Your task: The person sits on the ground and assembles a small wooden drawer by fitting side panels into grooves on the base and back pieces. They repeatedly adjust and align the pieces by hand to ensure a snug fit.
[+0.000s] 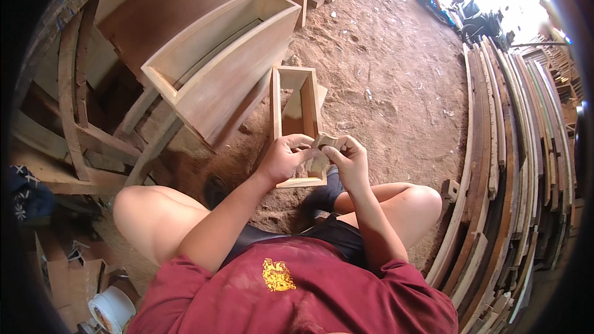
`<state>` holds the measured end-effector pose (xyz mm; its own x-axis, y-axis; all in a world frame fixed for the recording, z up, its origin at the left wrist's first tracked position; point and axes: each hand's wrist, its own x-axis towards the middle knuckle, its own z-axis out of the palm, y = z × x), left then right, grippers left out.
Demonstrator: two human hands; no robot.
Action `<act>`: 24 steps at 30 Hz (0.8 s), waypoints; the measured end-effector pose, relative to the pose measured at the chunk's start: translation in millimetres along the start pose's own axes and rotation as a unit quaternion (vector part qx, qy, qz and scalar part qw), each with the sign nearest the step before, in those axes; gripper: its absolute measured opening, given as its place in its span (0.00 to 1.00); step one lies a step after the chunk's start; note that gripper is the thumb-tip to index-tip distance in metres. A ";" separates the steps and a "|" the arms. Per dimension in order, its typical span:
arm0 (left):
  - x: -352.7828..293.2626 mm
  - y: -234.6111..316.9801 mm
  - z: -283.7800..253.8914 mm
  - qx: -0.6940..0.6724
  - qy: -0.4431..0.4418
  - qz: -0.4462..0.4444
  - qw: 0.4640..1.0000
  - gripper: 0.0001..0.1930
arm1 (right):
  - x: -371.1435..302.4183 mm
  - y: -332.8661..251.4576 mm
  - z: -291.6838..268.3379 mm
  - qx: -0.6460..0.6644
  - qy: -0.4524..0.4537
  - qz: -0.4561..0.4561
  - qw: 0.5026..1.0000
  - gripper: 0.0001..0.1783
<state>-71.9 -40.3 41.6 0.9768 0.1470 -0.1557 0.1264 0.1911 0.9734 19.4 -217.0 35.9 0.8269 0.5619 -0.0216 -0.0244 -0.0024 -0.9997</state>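
Both my hands meet over a narrow wooden frame that stands on the ground between my legs. Between them is a small tan folded piece, which looks like sandpaper, though its kind is hard to make out. My right hand pinches it with thumb and fingers from the right. From the left, my left hand has its fingers closed at the piece's edge. The frame's near end shows below my hands, and its middle is partly hidden by them.
A larger open wooden box stands at the far left, beside wooden framework. Long boards are stacked along the right. A white bucket sits at the lower left. Dark bags lie on the dirt ground at the far right.
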 end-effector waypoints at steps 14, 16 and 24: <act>-43.5 -3.0 7.0 -0.024 0.068 0.047 0.996 0.11 | -30.7 11.0 22.5 -0.030 -0.010 -0.043 0.999 0.04; -41.0 -9.6 6.2 -0.028 0.068 0.040 0.997 0.10 | -26.9 18.7 19.6 0.004 -0.034 -0.008 0.999 0.05; -27.2 -34.5 5.1 -0.130 0.112 0.017 0.985 0.09 | -24.4 20.2 29.7 0.034 -0.050 0.057 0.997 0.05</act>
<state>-101.9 -55.8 13.1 0.9132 0.3629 -0.1851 0.0171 0.4200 0.9074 -17.9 -206.2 16.6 0.7565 0.6408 -0.1310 -0.1570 -0.0165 -0.9875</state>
